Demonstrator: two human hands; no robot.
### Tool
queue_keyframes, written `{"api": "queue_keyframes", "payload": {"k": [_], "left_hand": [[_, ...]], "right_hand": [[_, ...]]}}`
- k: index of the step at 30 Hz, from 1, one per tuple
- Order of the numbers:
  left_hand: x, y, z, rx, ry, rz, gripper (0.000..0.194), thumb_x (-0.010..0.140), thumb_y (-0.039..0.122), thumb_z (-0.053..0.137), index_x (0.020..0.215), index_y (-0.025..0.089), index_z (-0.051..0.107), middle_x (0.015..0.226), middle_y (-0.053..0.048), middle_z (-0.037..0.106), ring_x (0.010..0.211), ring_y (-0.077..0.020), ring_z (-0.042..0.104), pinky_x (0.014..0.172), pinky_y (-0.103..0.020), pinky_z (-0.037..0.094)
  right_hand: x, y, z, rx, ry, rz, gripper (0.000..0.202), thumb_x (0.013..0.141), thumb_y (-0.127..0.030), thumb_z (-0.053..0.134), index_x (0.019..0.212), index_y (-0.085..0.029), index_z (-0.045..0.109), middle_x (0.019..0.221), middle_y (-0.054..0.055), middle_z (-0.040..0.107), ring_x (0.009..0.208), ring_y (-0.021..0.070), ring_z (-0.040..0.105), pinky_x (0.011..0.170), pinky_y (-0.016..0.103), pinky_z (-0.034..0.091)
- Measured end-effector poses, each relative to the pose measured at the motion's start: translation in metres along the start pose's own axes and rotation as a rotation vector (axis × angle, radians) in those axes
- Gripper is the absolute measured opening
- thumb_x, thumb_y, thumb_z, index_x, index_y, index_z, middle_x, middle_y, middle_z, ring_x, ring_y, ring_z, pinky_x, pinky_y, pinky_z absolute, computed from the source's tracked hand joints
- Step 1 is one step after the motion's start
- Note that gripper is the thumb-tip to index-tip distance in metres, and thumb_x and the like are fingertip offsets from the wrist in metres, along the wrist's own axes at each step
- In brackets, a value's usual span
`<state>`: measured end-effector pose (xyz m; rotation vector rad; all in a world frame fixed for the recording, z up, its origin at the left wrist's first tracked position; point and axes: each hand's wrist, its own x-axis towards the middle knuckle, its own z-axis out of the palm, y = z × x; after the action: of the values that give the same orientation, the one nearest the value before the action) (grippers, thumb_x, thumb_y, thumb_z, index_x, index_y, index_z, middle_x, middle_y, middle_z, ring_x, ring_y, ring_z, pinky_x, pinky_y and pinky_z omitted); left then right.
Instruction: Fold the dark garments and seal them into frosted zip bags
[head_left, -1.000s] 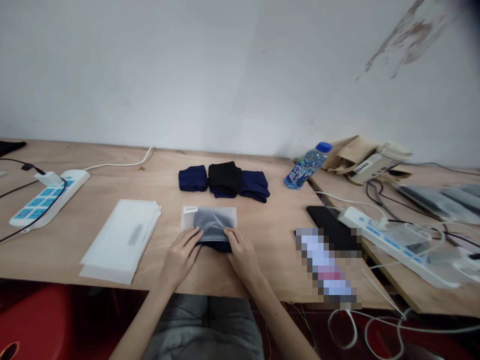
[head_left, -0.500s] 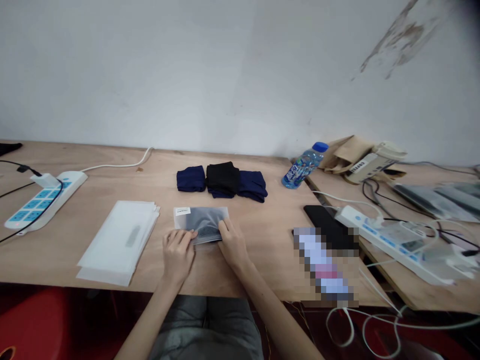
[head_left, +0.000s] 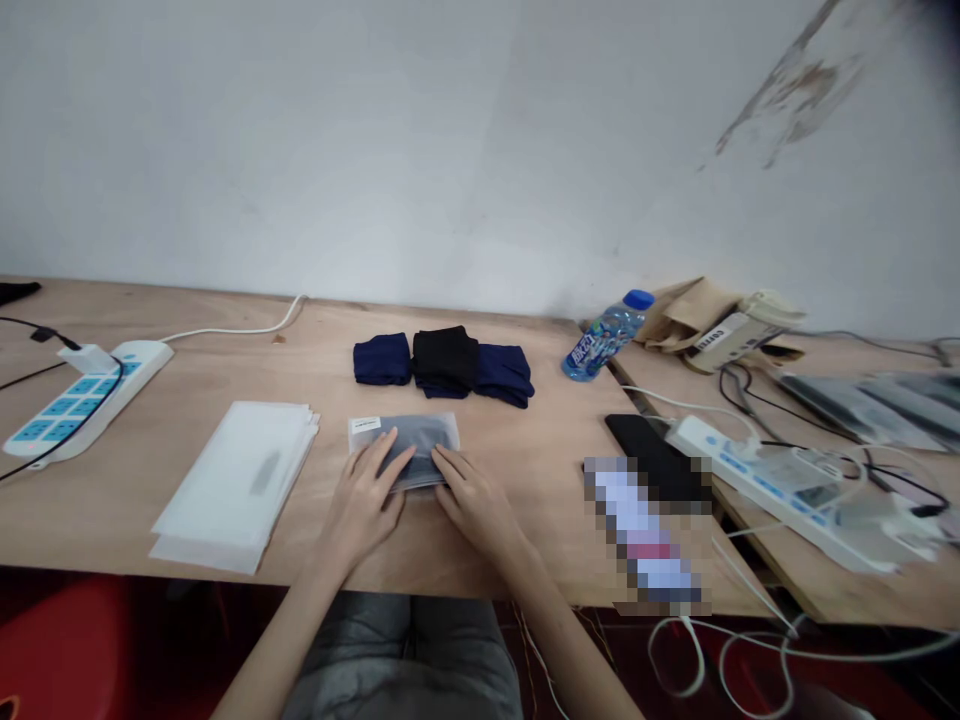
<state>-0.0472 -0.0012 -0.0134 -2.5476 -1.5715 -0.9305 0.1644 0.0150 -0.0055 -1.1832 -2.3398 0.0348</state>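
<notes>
A clear bag point(head_left: 420, 432) with dark folded cloth inside and a white label at its upper left lies flat near the table's front edge. My left hand point(head_left: 365, 500) rests on the bag's left part, its fingers spread over the plastic. On the right side, my right hand point(head_left: 474, 502) has its fingers extended onto the bag's lower right part. Behind the bag sit a small navy folded cloth point(head_left: 382, 360), a black folded cloth point(head_left: 445, 358) and another navy cloth point(head_left: 505, 374) in a row. To the left lies a stack of frosted bags point(head_left: 232, 480).
A power strip point(head_left: 94, 400) lies at the left. At the right are a blue-capped bottle point(head_left: 606, 337), a black flat object point(head_left: 652, 455), a pixelated item point(head_left: 645, 535), a second power strip point(head_left: 772, 490), cables and a paper bag point(head_left: 694, 308).
Both hands have shifted from gripping the bag's lower edge to lying on top of it with fingers spread. The bag looks flatter, its near edge lower on the table.
</notes>
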Motion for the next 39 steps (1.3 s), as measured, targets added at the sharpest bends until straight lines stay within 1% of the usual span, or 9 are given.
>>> {"api": "queue_keyframes", "payload": {"k": [3,11,18,22,25,29,31,35,39], "left_hand": [[0.001,-0.001,0.002,-0.019,-0.078,0.023,0.071,0.078,0.001,0.045,0.145,0.026,0.04,0.149,-0.007,0.045,0.136,-0.0246,0.043,0.108,-0.046,0.041],[0.004,0.0,0.015,-0.025,-0.05,-0.039,0.068,0.074,-0.004,0.043,0.134,0.026,0.055,0.142,-0.004,0.053,0.131,-0.0248,0.05,0.104,-0.047,0.046],[-0.005,0.001,0.006,-0.021,-0.188,0.014,0.07,0.088,0.018,0.051,0.152,0.027,0.024,0.16,-0.01,0.021,0.147,-0.0301,0.02,0.112,-0.055,0.03],[-0.013,-0.004,-0.018,-0.075,-0.197,-0.015,0.08,0.086,0.031,0.058,0.154,0.025,0.017,0.159,-0.013,0.021,0.147,-0.0321,0.017,0.114,-0.058,0.024],[-0.022,-0.016,-0.035,-0.106,-0.143,-0.099,0.074,0.085,0.035,0.06,0.15,0.024,0.027,0.156,-0.013,0.031,0.144,-0.0311,0.028,0.112,-0.052,0.033],[-0.036,-0.034,-0.041,-0.203,-0.057,-0.319,0.04,0.092,0.036,0.048,0.129,0.022,0.054,0.128,-0.011,0.061,0.117,-0.0239,0.059,0.099,-0.041,0.048],[-0.04,-0.037,-0.039,-0.234,-0.033,-0.427,0.033,0.094,0.038,0.043,0.114,0.02,0.062,0.108,-0.009,0.069,0.099,-0.0223,0.065,0.089,-0.039,0.051],[-0.039,-0.025,-0.037,-0.259,-0.089,-0.526,0.034,0.093,0.043,0.043,0.089,0.02,0.067,0.084,-0.006,0.071,0.078,-0.0223,0.066,0.074,-0.034,0.05],[-0.032,0.003,-0.028,-0.352,-0.124,-0.621,0.036,0.09,0.046,0.046,0.073,0.02,0.064,0.068,-0.003,0.067,0.064,-0.019,0.063,0.062,-0.028,0.044]], "right_hand": [[0.004,0.001,0.002,-0.013,0.032,-0.002,0.044,0.085,-0.003,0.04,0.122,-0.014,0.059,0.12,0.013,0.065,0.111,0.0235,0.059,0.095,0.039,0.051],[0.02,-0.005,0.01,-0.169,0.022,0.123,0.029,0.081,0.001,0.037,0.086,-0.017,0.059,0.089,0.01,0.062,0.079,0.0212,0.056,0.066,0.03,0.046],[0.005,0.004,0.002,-0.169,0.013,0.173,0.034,0.085,-0.014,0.049,0.118,-0.015,0.055,0.115,0.017,0.058,0.101,0.0288,0.057,0.081,0.039,0.049],[-0.025,0.01,-0.011,-0.079,0.014,0.207,0.047,0.09,-0.03,0.052,0.135,-0.019,0.045,0.128,0.017,0.055,0.113,0.0309,0.056,0.09,0.046,0.048],[-0.047,0.012,-0.013,-0.023,0.065,0.372,0.043,0.093,-0.031,0.047,0.134,-0.019,0.046,0.129,0.015,0.057,0.107,0.028,0.061,0.087,0.043,0.052],[-0.061,0.006,-0.013,0.04,0.165,0.592,0.031,0.094,-0.032,0.043,0.119,-0.019,0.056,0.113,0.011,0.066,0.097,0.0265,0.066,0.081,0.04,0.053],[-0.06,-0.002,-0.012,0.091,0.218,0.647,0.027,0.094,-0.034,0.043,0.109,-0.019,0.06,0.098,0.01,0.07,0.087,0.0252,0.067,0.074,0.037,0.053],[-0.047,-0.029,-0.004,0.195,0.164,0.618,0.022,0.093,-0.03,0.044,0.096,-0.019,0.063,0.07,0.004,0.068,0.063,0.0206,0.065,0.058,0.029,0.046],[-0.028,-0.062,0.01,0.304,0.049,0.536,0.02,0.092,-0.027,0.046,0.085,-0.02,0.064,0.075,0.005,0.071,0.064,0.0193,0.065,0.058,0.027,0.043]]}}
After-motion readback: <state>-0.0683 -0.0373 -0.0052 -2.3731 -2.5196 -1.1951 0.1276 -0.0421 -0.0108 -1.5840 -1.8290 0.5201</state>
